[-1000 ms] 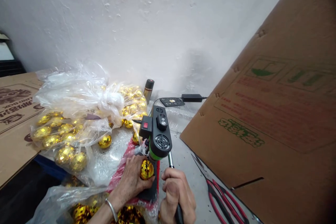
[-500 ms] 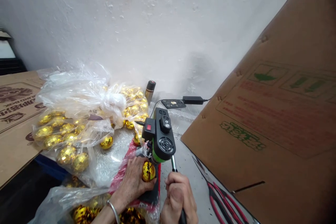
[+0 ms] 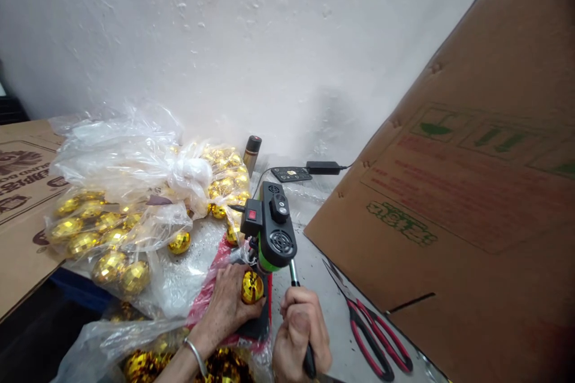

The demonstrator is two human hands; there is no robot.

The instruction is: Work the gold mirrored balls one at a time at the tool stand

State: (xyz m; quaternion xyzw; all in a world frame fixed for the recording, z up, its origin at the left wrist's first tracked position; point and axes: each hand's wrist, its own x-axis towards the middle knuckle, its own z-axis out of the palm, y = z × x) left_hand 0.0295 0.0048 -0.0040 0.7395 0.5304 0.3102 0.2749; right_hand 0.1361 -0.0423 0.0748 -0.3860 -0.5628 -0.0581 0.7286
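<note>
The left hand (image 3: 231,298) clasped a gold ball (image 3: 252,286), seemingly to steady it, while the right hand (image 3: 300,330), at its four o'clock, gripped a lever (image 3: 294,275).

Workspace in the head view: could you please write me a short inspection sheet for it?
Surface: grey table, partly under clear bags.
Job's things: gold ball just in front of the black device.
Clutter: scissors, bottle, loose ball.
Grips: left grip holds the gold ball; right grip is closed around the handle.
Cables: dark cable runs from the adapter towards the right carton.
Surroundings: pale wall behind, left carton.
</note>
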